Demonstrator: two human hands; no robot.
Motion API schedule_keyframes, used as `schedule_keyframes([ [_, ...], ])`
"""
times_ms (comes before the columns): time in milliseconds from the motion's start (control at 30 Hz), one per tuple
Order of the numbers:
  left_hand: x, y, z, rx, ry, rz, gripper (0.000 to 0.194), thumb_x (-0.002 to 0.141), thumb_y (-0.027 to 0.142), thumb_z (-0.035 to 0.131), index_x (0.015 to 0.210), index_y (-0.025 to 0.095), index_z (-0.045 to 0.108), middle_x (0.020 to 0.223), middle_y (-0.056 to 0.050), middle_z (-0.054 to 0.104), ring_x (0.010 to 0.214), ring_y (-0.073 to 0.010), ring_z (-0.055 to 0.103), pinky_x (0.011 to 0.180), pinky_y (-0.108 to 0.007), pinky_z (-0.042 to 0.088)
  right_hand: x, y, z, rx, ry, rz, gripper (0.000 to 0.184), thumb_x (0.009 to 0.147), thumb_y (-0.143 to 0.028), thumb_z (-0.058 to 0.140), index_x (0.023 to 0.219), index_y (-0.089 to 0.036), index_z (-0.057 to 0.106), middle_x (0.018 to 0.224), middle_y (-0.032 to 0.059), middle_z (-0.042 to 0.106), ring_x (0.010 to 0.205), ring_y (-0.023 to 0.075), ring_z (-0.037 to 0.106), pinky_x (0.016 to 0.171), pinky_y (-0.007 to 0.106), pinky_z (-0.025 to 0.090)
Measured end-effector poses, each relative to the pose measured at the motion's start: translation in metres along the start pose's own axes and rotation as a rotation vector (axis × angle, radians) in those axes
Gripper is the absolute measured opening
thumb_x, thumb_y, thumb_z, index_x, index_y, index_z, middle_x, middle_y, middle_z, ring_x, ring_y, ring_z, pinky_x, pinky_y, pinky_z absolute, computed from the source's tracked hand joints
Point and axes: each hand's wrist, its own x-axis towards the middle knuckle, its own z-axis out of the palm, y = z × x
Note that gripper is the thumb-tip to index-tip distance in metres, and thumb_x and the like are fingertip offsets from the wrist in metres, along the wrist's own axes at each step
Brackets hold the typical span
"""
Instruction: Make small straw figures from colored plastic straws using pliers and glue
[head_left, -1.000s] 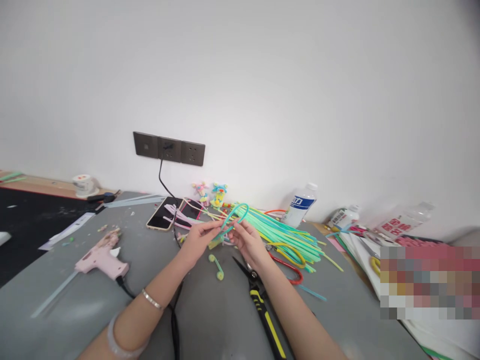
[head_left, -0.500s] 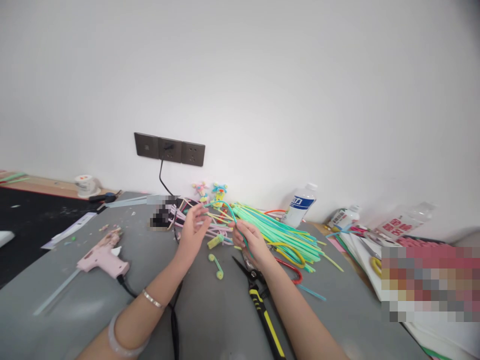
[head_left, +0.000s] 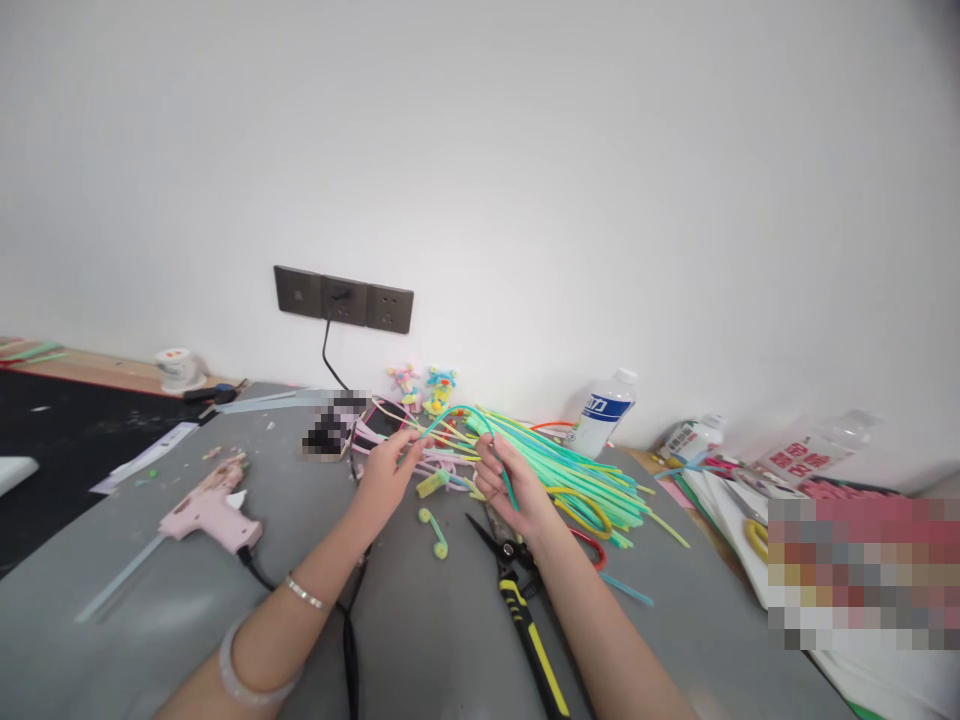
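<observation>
A teal pipe cleaner (head_left: 459, 409) arches between my two hands above the grey table (head_left: 420, 640). My left hand (head_left: 386, 480) pinches one end of it. My right hand (head_left: 517, 485) has its fingers curled round the other part, and the tail runs down across the palm. Behind my right hand lies a bundle of green and yellow pipe cleaners (head_left: 577, 475). Below the hands are a small green piece with two round ends (head_left: 433, 534) and a yellow-green rolled piece (head_left: 433, 485). Pruning shears (head_left: 525, 620) with black and yellow handles lie partly under my right forearm.
A pink glue gun (head_left: 214, 515) with a glue stick rests at left, its black cord crossing the table. Two small pipe-cleaner figures (head_left: 441, 390) stand by the wall. A bottle (head_left: 602, 412) stands behind the bundle. Papers (head_left: 724, 525) and more bottles (head_left: 821, 445) are at right.
My left hand has moved slightly right and down along the teal pipe cleaner. The pipe cleaner now bends in a wider arch, and my right hand has turned with its fingers more curled.
</observation>
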Motion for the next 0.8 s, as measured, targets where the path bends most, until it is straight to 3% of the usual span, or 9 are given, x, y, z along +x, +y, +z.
schedule_keyframes([
  [133, 0.0, 0.002, 0.001, -0.25, -0.055, -0.19, 0.041, 0.085, 0.052, 0.054, 0.102, 0.016, 0.066, 0.088, -0.008, 0.073, 0.067, -0.0178, 0.066, 0.061, -0.028, 0.052, 0.002, 0.002, 0.0, -0.065, 0.088, -0.083, 0.028, 0.075, -0.04, 0.077, 0.086, -0.018, 0.064, 0.061, -0.0091, 0.034, 0.043, 0.0033, 0.014, 0.042, 0.022, 0.014],
  [300, -0.004, 0.011, 0.007, -0.465, -0.25, -0.386, 0.044, 0.08, 0.055, 0.063, 0.098, 0.015, 0.068, 0.079, -0.007, 0.075, 0.072, -0.019, 0.069, 0.068, -0.029, 0.054, 0.003, 0.014, -0.003, -0.313, 0.107, -0.055, 0.033, 0.072, -0.044, 0.077, 0.087, -0.016, 0.07, 0.05, -0.0091, 0.035, 0.043, 0.0053, 0.023, 0.044, 0.023, 0.015],
  [467, -0.009, 0.02, 0.012, -0.486, -0.408, -0.416, 0.048, 0.077, 0.058, 0.065, 0.097, 0.015, 0.071, 0.088, -0.008, 0.076, 0.077, -0.0216, 0.072, 0.068, -0.03, 0.055, 0.005, 0.024, -0.008, -0.477, 0.106, -0.082, 0.033, 0.078, -0.048, 0.071, 0.077, -0.016, 0.065, 0.058, -0.0031, 0.055, 0.042, 0.0054, 0.032, 0.043, 0.023, 0.016],
  [600, -0.011, 0.025, 0.012, -0.444, -0.473, -0.428, 0.055, 0.078, 0.063, 0.063, 0.101, 0.013, 0.067, 0.078, -0.011, 0.075, 0.063, -0.0192, 0.071, 0.054, -0.025, 0.051, 0.005, 0.023, -0.007, -0.5, 0.089, -0.099, 0.032, 0.082, -0.048, 0.068, 0.078, -0.017, 0.061, 0.058, -0.0048, 0.054, 0.04, 0.0048, 0.032, 0.042, 0.022, 0.017],
  [800, -0.011, 0.027, 0.01, -0.412, -0.515, -0.439, 0.056, 0.077, 0.063, 0.063, 0.104, 0.013, 0.065, 0.075, -0.011, 0.075, 0.057, -0.0183, 0.07, 0.048, -0.022, 0.049, 0.004, 0.02, -0.002, -0.532, 0.115, -0.13, 0.034, 0.077, -0.05, 0.071, 0.08, -0.018, 0.06, 0.059, -0.0059, 0.052, 0.041, 0.005, 0.032, 0.042, 0.022, 0.018],
])
